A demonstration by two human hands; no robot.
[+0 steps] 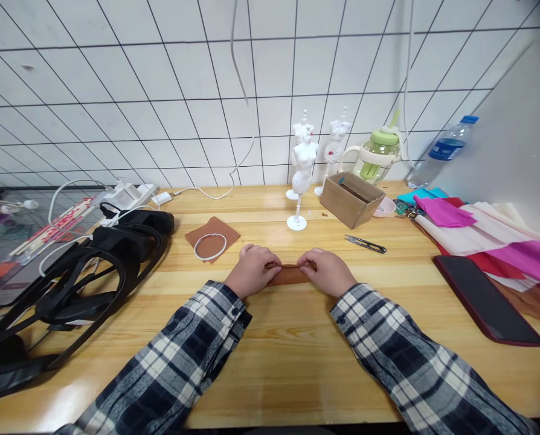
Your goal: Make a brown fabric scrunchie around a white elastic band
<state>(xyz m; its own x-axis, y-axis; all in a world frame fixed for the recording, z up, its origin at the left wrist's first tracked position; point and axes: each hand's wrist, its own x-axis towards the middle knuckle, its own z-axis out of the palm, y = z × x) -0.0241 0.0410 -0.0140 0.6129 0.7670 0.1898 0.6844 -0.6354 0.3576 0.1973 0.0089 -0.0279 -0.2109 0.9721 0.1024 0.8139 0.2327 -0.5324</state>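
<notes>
A narrow folded strip of brown paper [289,275] lies on the wooden table [270,362] in front of me. My left hand [252,270] presses down on its left end with curled fingers. My right hand [327,270] grips its right end the same way. Only the middle of the strip shows between the two hands. Both sleeves are dark plaid. Behind my left hand lies a square of brown paper [212,238] with a white ring [210,246] on it.
Small thread snips [365,243] lie right of centre. Three white mini mannequins [304,175] and an open cardboard box [351,198] stand behind. Coloured paper sheets [491,232], a dark phone [487,299], a green jug [379,154] and a water bottle [442,151] sit right. A black headset [80,272] and cables lie left.
</notes>
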